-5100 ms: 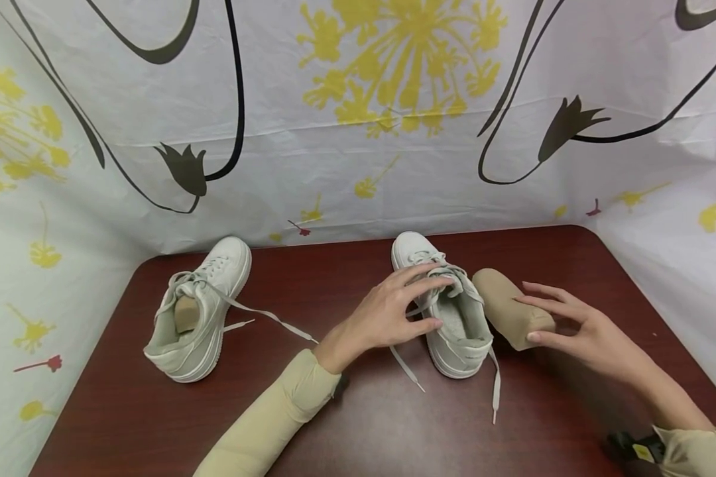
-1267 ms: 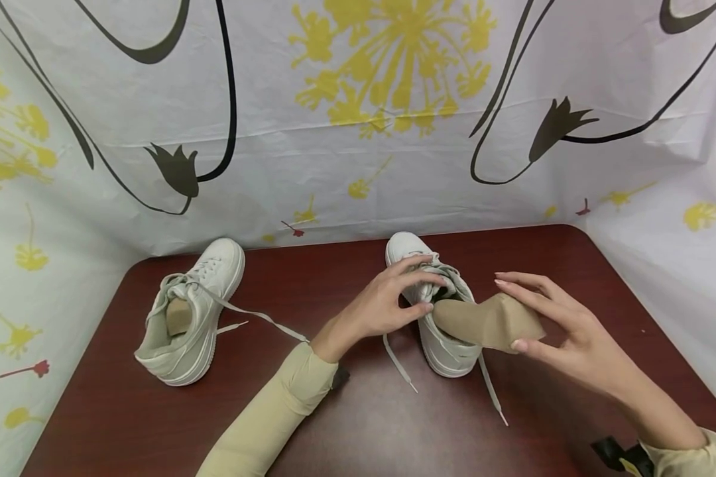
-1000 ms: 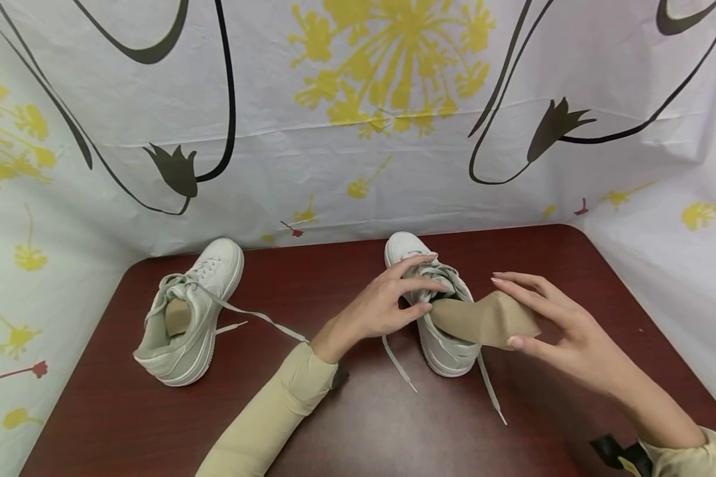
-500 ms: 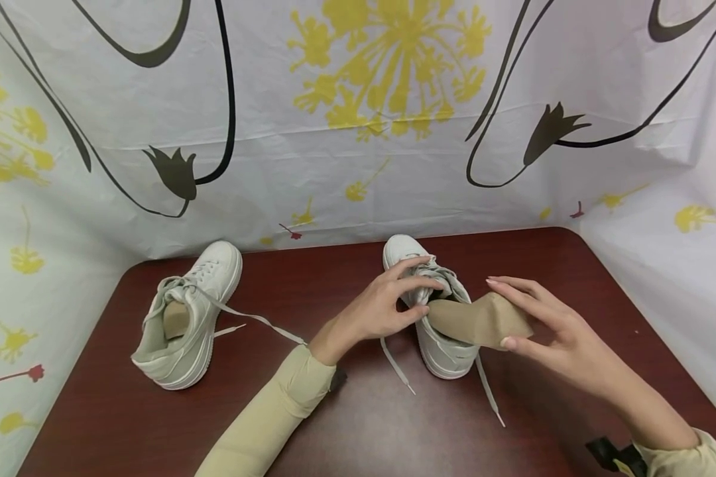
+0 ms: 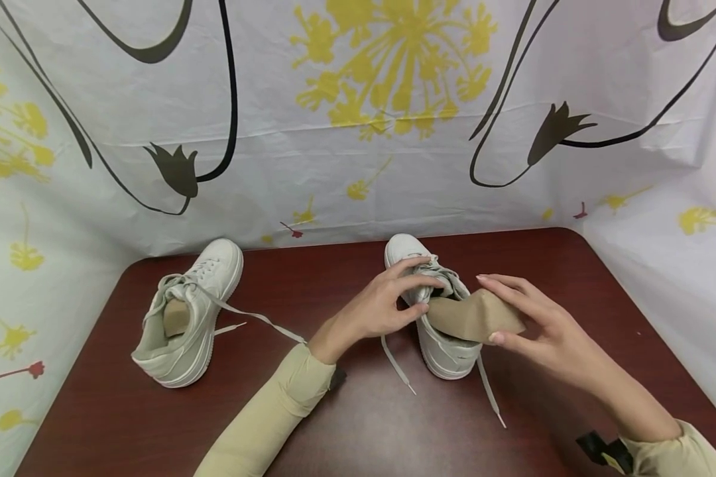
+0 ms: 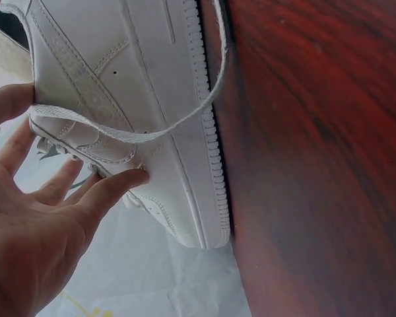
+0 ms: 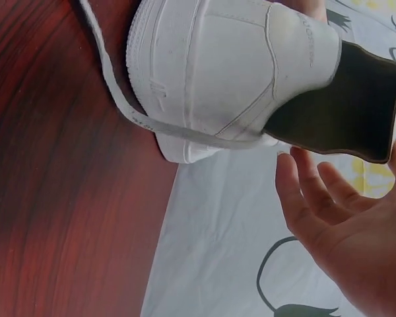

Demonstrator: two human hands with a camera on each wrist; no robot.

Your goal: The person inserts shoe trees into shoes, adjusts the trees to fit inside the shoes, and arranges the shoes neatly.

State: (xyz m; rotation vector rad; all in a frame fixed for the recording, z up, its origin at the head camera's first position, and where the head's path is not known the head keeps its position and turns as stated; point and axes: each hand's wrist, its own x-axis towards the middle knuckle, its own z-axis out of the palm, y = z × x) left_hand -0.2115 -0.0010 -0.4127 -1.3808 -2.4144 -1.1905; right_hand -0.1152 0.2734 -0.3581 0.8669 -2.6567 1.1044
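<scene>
A white sneaker (image 5: pixel 450 363) stands at the middle right of the table, its laces loose. My left hand (image 5: pixel 372 308) holds it at the opening and tongue. In the left wrist view, the thumb and fingers straddle the collar and lacing of the sneaker (image 6: pixel 165 132). A tan cardboard shoe insert (image 5: pixel 474 318) lies with its front end inside the opening, its rear end tilted out over the right side. My right hand (image 5: pixel 549 331) grips that rear end between thumb and fingers. In the right wrist view, the insert's dark hollow underside (image 7: pixel 350 99) shows.
A second white sneaker (image 5: pixel 217 265) stands at the left with a tan insert (image 5: pixel 176 319) inside and a lace (image 5: pixel 262 319) trailing right. The dark red table (image 5: pixel 298 278) ends at a white patterned cloth (image 5: pixel 334 218) along the back and sides.
The insert lay beside the right sneaker earlier; my right hand has brought its front end into the opening. Lately it has edged slightly left and inward. The left hand has kept its hold.
</scene>
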